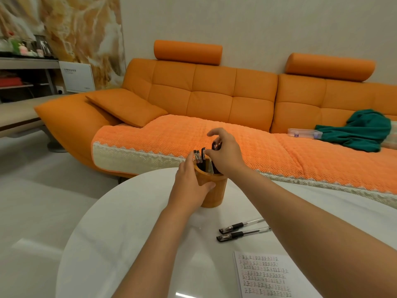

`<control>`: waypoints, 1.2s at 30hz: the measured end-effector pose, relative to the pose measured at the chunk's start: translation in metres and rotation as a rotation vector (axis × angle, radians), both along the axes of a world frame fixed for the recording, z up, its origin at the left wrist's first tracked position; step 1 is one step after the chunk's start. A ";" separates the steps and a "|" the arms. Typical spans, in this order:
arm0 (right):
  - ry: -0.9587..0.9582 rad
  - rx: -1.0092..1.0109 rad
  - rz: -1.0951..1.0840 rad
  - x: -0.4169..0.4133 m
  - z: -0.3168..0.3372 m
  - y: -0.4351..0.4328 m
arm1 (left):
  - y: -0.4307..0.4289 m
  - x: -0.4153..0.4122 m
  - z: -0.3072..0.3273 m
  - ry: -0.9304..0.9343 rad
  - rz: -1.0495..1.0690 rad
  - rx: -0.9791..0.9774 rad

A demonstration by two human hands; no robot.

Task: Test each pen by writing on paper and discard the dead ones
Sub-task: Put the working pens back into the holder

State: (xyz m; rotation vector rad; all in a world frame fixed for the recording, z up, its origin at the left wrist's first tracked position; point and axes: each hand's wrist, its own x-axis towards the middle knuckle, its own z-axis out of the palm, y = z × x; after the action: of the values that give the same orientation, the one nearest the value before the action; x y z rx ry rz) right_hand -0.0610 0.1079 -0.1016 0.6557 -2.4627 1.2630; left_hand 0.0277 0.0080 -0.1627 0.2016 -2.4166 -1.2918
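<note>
An orange-brown pen holder stands on the white round table, with several black-capped pens sticking out of it. My left hand grips the holder's left side. Above the holder, my right hand pinches the top of one pen in it, index finger raised. Two capped pens lie side by side on the table to the right of the holder. A sheet of paper covered with rows of handwriting lies at the lower right, partly under my right forearm.
Behind the table runs an orange sofa with a textured cover. On it at the right lie a clear plastic box and a green cloth. A shelf unit stands at the far left.
</note>
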 end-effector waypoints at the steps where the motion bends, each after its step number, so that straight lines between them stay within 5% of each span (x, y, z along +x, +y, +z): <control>1: -0.006 0.085 -0.008 -0.001 -0.003 0.000 | 0.000 0.000 0.000 0.002 -0.001 0.003; 4: -0.080 0.239 -0.008 -0.002 -0.012 -0.001 | 0.000 0.000 -0.001 0.003 -0.001 0.006; 8: -0.113 0.078 0.060 0.006 -0.013 0.002 | 0.000 0.000 -0.001 0.004 -0.005 -0.007; 13: -0.047 0.210 0.110 0.010 -0.013 0.008 | 0.001 0.000 0.000 -0.005 -0.008 -0.027; 18: -0.083 0.117 0.123 0.017 -0.004 0.018 | 0.003 0.009 0.005 -0.009 0.024 -0.016; 24: -0.197 0.075 0.040 0.032 -0.007 0.063 | 0.027 0.028 0.014 0.273 0.242 -0.138; 29: -0.263 0.298 -0.004 0.049 -0.024 0.121 | 0.058 0.039 0.007 0.066 -0.029 -0.201; 36: -0.326 0.599 -0.167 0.064 -0.051 0.185 | 0.087 0.040 -0.009 -0.317 -0.279 -0.569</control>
State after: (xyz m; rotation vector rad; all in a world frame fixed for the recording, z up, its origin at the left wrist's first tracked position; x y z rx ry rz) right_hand 0.0030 0.2926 -0.1530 0.3758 -3.1210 0.5934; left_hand 0.0680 0.0946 -0.1716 -0.1046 -3.0588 -0.6492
